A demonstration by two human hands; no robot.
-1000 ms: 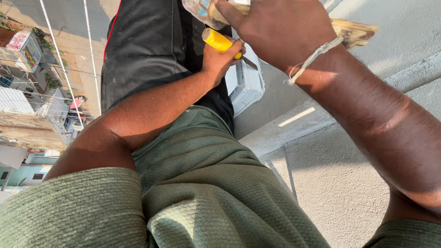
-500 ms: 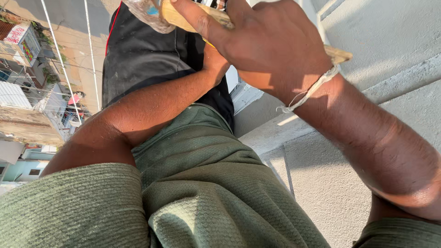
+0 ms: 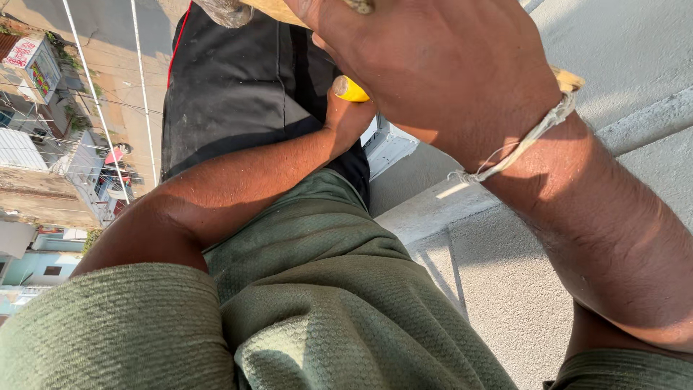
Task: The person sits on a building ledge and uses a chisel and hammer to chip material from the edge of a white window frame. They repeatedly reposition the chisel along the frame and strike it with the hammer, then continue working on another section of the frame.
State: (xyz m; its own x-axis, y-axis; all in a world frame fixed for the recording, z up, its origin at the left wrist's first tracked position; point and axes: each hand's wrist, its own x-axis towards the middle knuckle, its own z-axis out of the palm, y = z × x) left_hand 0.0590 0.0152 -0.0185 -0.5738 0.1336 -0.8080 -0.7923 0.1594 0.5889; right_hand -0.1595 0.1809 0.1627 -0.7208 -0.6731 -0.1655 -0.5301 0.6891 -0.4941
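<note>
My left hand (image 3: 345, 119) is closed round a yellow tool handle (image 3: 351, 89) in front of my black trousers (image 3: 238, 87); the tool's working end is hidden behind my right hand. My right hand (image 3: 433, 72) fills the top of the view, close to the camera, and grips a pale wooden handle (image 3: 567, 78) whose end sticks out past the wrist. A grey, dusty piece (image 3: 220, 11) shows at the handle's other end by the top edge. A white thread band (image 3: 520, 148) circles my right wrist. My green shirt (image 3: 325, 318) covers the foreground.
A grey plastered wall and ledge (image 3: 505, 289) run down the right side. A white box-like unit (image 3: 388, 144) is fixed to the wall below my hands. Far below on the left lie a street, buildings (image 3: 36, 166) and overhead wires (image 3: 94, 101).
My right hand has come nearer the camera and lower, now covering more of the view. The yellow handle, hidden half a second ago, shows again in my left hand.
</note>
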